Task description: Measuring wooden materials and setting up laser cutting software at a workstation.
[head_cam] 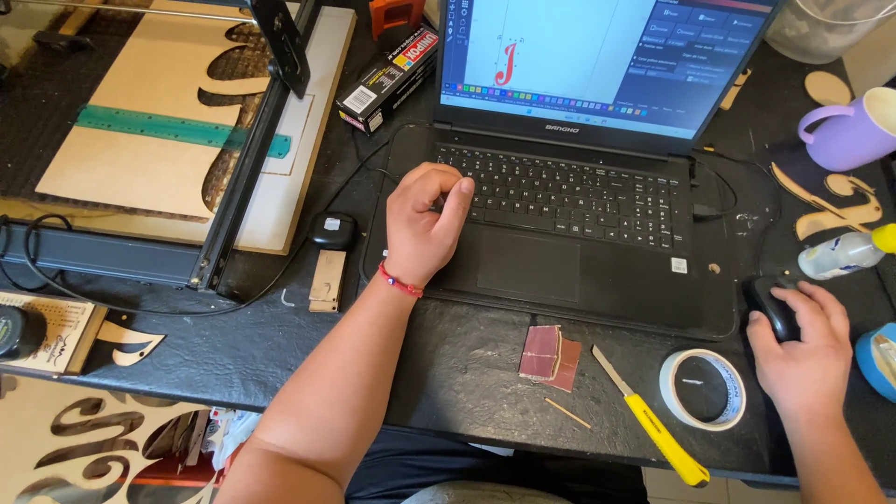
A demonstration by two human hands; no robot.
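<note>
Person is sitting at a black table, working a laptop with 2 hands. Left hand is resting on the left edge of the keyboard, fingers curled loosely, thumb lying over the keys, gripping nothing; the wrist is propped on the palm rest, probably so shortcut keys are within reach. Right hand is cupping over a black mouse just right of the laptop, palm down, fingers draped on it, not squeezing as far as I can tell. The screen is showing a design program with 1 red curly letter.

Tools are lying close in front of the laptop, likely kept handy: a yellow utility knife, a roll of white tape, folded reddish sandpaper, 1 thin wooden stick. A purple mug and a wooden cut-out letter are sitting far right. At left, a board with a green ruler is lying under a cutter's rail.
</note>
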